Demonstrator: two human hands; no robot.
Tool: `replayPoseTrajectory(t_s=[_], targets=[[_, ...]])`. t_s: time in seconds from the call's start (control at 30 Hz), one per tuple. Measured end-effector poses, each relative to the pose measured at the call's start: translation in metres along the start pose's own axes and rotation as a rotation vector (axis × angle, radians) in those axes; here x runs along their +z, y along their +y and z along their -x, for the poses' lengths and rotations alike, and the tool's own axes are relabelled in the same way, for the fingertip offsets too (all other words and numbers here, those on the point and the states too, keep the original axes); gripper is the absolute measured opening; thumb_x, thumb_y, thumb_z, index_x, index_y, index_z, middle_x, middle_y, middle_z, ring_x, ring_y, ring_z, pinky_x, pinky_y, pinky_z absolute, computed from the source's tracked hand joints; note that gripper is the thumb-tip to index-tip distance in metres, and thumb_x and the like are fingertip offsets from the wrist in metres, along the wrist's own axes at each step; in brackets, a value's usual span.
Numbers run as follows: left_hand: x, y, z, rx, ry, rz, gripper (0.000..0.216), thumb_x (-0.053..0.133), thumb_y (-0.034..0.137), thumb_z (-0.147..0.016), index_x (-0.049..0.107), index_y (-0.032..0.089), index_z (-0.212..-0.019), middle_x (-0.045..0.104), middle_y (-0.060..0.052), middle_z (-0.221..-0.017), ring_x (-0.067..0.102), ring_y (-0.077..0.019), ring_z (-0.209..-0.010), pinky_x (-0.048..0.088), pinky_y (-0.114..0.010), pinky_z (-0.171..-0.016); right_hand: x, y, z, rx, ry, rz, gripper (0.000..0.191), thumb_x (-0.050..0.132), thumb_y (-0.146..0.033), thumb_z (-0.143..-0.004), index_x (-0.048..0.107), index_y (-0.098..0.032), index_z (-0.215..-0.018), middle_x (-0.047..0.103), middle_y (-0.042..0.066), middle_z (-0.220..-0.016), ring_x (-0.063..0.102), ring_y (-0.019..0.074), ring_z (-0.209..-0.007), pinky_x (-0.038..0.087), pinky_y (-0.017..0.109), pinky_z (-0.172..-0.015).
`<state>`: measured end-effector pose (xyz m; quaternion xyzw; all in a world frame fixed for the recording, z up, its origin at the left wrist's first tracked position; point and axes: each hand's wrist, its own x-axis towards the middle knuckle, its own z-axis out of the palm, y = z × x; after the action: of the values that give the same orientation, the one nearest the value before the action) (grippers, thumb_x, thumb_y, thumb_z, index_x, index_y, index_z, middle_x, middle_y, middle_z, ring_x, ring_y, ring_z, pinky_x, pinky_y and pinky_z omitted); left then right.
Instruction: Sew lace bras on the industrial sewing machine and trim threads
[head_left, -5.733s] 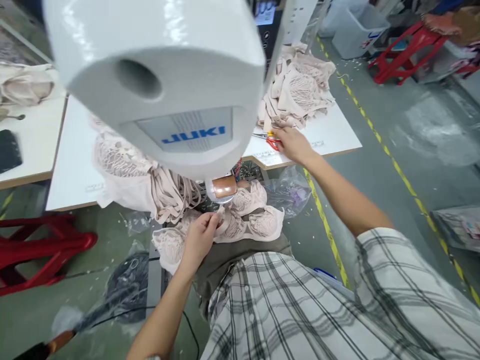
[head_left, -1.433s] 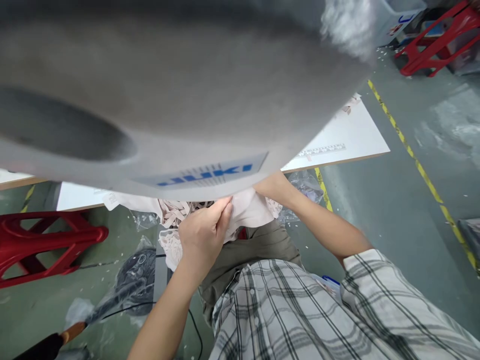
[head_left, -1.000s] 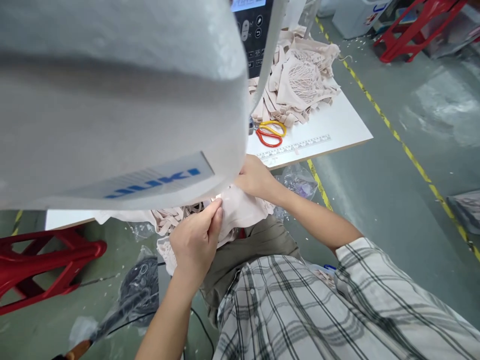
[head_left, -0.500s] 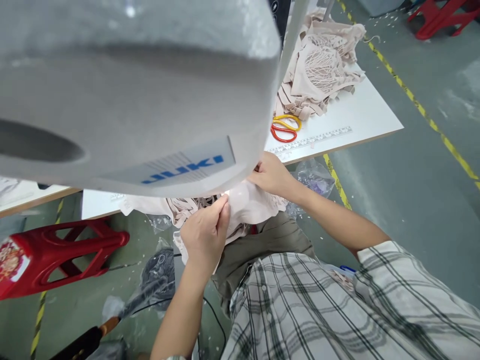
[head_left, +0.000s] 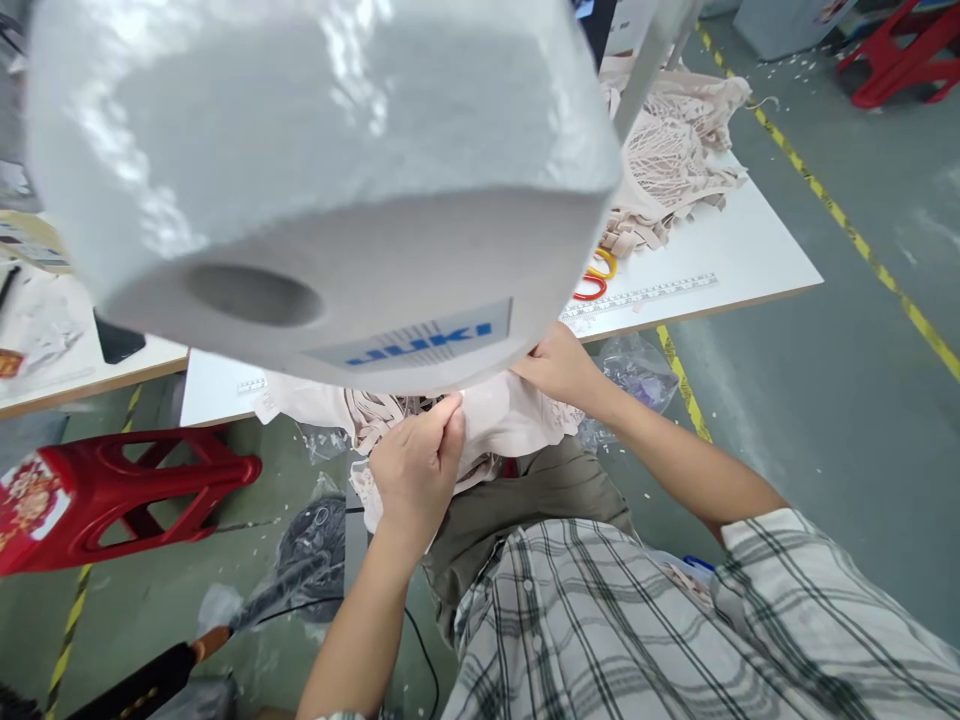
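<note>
A big white JUKI sewing machine head [head_left: 330, 190] fills the top of the view. Under its lower edge lies a pale pink garment piece [head_left: 510, 420]. My left hand [head_left: 420, 465] pinches the near edge of this fabric with fingers closed. My right hand [head_left: 559, 365] grips the fabric's far side just below the machine, fingers curled and partly hidden by the machine. The needle area is out of sight behind the machine head.
A white table [head_left: 750, 265] holds a heap of pink lace garments [head_left: 675, 160], red and yellow scissors [head_left: 596, 280] and a printed ruler along its edge. A red plastic stool [head_left: 127, 495] stands at left. Plastic bags lie on the green floor. A yellow floor line [head_left: 862, 240] runs at right.
Since 5.7 s ago my right hand left the scissors on the table and came to the fabric under the machine. Over the last second both hands hold the fabric almost still; only the view shifts.
</note>
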<state>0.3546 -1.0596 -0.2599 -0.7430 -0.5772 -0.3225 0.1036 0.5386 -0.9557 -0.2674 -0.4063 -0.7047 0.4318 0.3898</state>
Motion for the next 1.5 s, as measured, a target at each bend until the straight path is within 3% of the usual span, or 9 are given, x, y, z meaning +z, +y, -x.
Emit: replayPoseTrajectory(t_s=[0.3,0.67,0.8,0.9,1.0,1.13,1.23,1.37,1.5], targets=[[-0.001,-0.003,0.001,-0.065,0.004,0.035,0.029,0.053,0.025,-0.100,0.079,0.013,-0.095,0.079,-0.005,-0.077,0.071,-0.0130,-0.063,0.047,-0.021,-0.063,0.001,-0.002,-0.001,0.016,-0.005,-0.016,0.022,0.063,-0.044,-0.088,0.066,-0.022,-0.092,0.063,0.000,-0.071,0.058,0.0169,-0.070,0.050,0.031,-0.074],[-0.007,0.002,0.007,-0.164,-0.103,0.155,0.033,0.050,0.034,-0.101,0.080,0.018,-0.099,0.081,-0.005,-0.084,0.073,-0.0161,-0.070,0.051,-0.023,-0.067,0.019,0.002,0.050,0.430,-0.035,-0.675,0.047,0.073,-0.062,-0.076,0.055,-0.021,-0.088,0.047,-0.008,-0.061,0.038,0.0084,-0.052,0.030,0.021,-0.048],[-0.020,0.007,0.012,-0.237,-0.161,0.325,0.026,0.055,0.030,-0.097,0.080,0.020,-0.100,0.081,-0.004,-0.088,0.073,-0.0160,-0.073,0.054,-0.023,-0.069,0.013,0.010,0.069,0.366,-0.107,-0.626,0.047,0.069,-0.064,-0.081,0.059,-0.020,-0.096,0.058,-0.003,-0.073,0.051,0.0105,-0.060,0.040,0.022,-0.054],[-0.033,0.002,0.030,-0.428,-0.236,0.576,0.015,0.068,0.029,-0.088,0.081,0.024,-0.092,0.080,-0.003,-0.085,0.073,-0.0159,-0.073,0.055,-0.023,-0.068,-0.002,0.049,0.077,0.149,-0.176,-0.270,0.047,0.063,-0.063,-0.085,0.062,-0.020,-0.102,0.069,0.008,-0.099,0.065,0.0209,-0.090,0.053,0.036,-0.082],[-0.028,-0.009,0.064,-0.884,-0.120,0.784,0.016,0.073,0.036,-0.080,0.078,0.020,-0.084,0.078,-0.004,-0.078,0.070,-0.0162,-0.067,0.055,-0.025,-0.062,-0.027,0.107,0.081,0.118,-0.231,0.242,0.057,0.069,-0.064,-0.079,0.065,-0.018,-0.113,0.064,0.020,-0.128,0.057,0.0357,-0.123,0.043,0.053,-0.105],[0.004,-0.026,0.109,-1.314,-0.020,0.794,0.030,0.066,0.047,-0.079,0.069,0.018,-0.084,0.074,-0.004,-0.075,0.068,-0.0171,-0.064,0.056,-0.029,-0.062,-0.069,0.160,0.088,0.237,-0.433,0.393,0.057,0.080,-0.060,-0.069,0.070,-0.016,-0.104,0.072,0.018,-0.106,0.066,0.0286,-0.094,0.051,0.037,-0.078],[0.028,-0.027,0.121,-1.151,-0.218,0.561,0.033,0.060,0.049,-0.081,0.070,0.018,-0.089,0.075,-0.010,-0.086,0.071,-0.0256,-0.081,0.058,-0.039,-0.074,-0.090,0.155,0.096,0.212,-0.469,0.380,0.034,0.077,-0.051,-0.076,0.066,-0.018,-0.069,0.063,0.002,-0.060,0.050,0.0112,-0.051,0.036,0.027,-0.053],[0.052,0.007,0.095,-0.581,-0.332,0.331,0.038,0.062,0.046,-0.081,0.070,0.016,-0.103,0.070,-0.022,-0.110,0.064,-0.0392,-0.112,0.050,-0.056,-0.097,-0.082,0.102,0.111,0.134,-0.478,0.349,0.036,0.072,-0.034,-0.082,0.057,-0.023,-0.052,0.048,-0.004,-0.043,0.033,0.0074,-0.041,0.027,0.029,-0.047],[0.073,0.059,0.059,-0.310,-0.736,0.779,0.046,0.067,0.048,-0.080,0.064,0.016,-0.112,0.068,-0.016,-0.110,0.063,-0.0325,-0.111,0.052,-0.044,-0.094,-0.065,0.046,0.105,-0.045,-0.682,0.190,0.015,0.071,-0.034,-0.082,0.068,-0.025,-0.070,0.063,-0.006,-0.059,0.048,0.0083,-0.050,0.037,0.024,-0.049]])
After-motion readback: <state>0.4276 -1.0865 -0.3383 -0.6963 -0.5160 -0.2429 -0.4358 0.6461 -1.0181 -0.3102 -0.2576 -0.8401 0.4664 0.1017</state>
